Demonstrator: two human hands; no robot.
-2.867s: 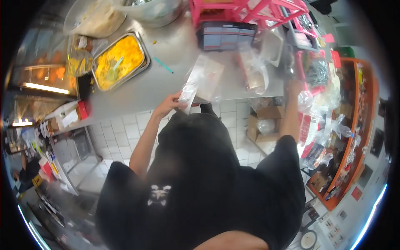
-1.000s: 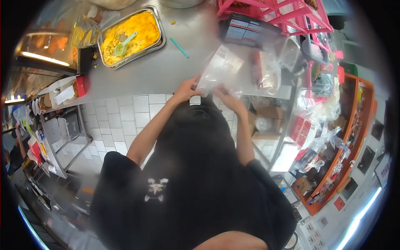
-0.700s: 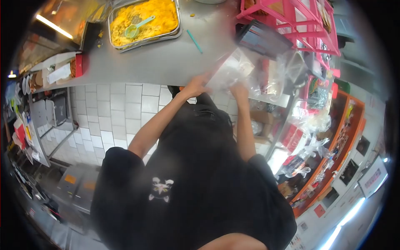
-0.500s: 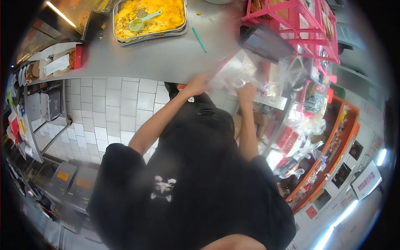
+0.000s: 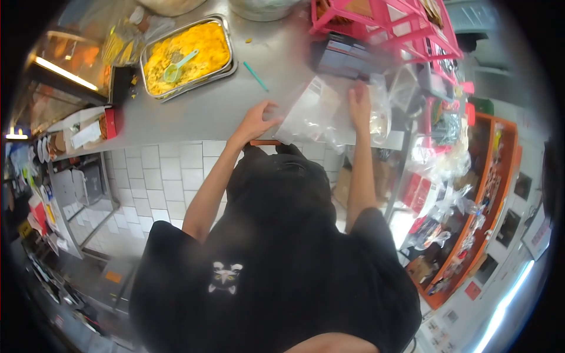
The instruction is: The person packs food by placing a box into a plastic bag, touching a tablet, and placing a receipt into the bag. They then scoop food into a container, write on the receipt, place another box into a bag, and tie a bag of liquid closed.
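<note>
A clear plastic bag [image 5: 312, 112] lies on the steel counter in front of me, its left edge close to my left hand [image 5: 257, 122]. That hand is open, thumb and fingers curved and apart, with nothing between them. My right hand [image 5: 360, 107] is closed at the bag's right side, its fingers together on the thin plastic; the exact grip is partly hidden. More crumpled clear plastic [image 5: 381, 115] lies just right of this hand. Beyond the bag is a dark device with a screen [image 5: 347, 57].
A metal tray [image 5: 231, 62] of yellow food holds a pale green scoop [image 5: 172, 73]. A teal stick [image 5: 256, 76] lies on the steel counter [image 5: 194, 117]. Pink plastic racks [image 5: 376, 26] stand at the back right. A red-and-white box [image 5: 110, 122] sits at the left.
My left hand has come away from the bag and opened, moving left. The bag has settled flatter on the counter, and my right hand has shifted slightly right. The view has turned a little.
</note>
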